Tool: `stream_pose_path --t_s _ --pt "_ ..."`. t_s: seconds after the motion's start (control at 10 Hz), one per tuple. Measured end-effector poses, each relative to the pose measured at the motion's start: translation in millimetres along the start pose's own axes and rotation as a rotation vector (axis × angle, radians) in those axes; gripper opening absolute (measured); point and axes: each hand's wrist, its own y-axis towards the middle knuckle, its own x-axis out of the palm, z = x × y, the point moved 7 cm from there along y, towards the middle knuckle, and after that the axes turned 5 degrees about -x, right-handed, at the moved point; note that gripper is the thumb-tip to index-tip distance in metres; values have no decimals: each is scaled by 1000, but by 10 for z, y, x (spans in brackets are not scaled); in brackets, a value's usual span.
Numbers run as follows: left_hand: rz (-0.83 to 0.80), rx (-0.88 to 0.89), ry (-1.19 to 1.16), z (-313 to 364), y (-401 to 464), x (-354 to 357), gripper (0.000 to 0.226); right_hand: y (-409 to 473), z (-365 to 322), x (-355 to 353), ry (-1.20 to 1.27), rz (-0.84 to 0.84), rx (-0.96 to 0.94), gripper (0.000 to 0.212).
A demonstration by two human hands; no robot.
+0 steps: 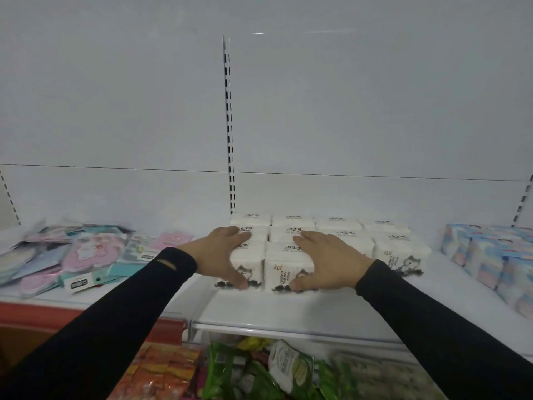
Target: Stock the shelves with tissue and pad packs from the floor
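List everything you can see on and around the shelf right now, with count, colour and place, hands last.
white tissue packs: about a dozen blocks, white with dark animal print, middle of the upper shelf.
pad packs: loose heap, count unclear, pink and teal, left of the tissue.
blue packs: several, blue with pink and white, right end.
upper shelf: one, white, bare strip in front.
snack bags: many, green, orange, yellow, level below.
slotted upright: one, white, back wall centre.
left hand: black sleeve, grips front-left tissue block.
right hand: black sleeve, grips the block beside it.

"kol" in gold on the front of a white tissue pack [284, 272], smaller print unreadable
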Motion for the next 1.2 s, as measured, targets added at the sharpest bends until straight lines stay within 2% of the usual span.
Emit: stream_pose_path --t_s 0.3,1.0,1.1,1.2 --pt "8 28 19 -14 82 -7 118 35 36 19 38 52 39 100" --pt "-5 -33 94 61 81 -36 120 52 50 102 38 59 99 110" --pt "-10 3 111 142 42 -86 115 -32 77 56 143 103 100 106" --pt "22 29 -54 204 38 -167 99 -181 168 -123 175 210 103 96"
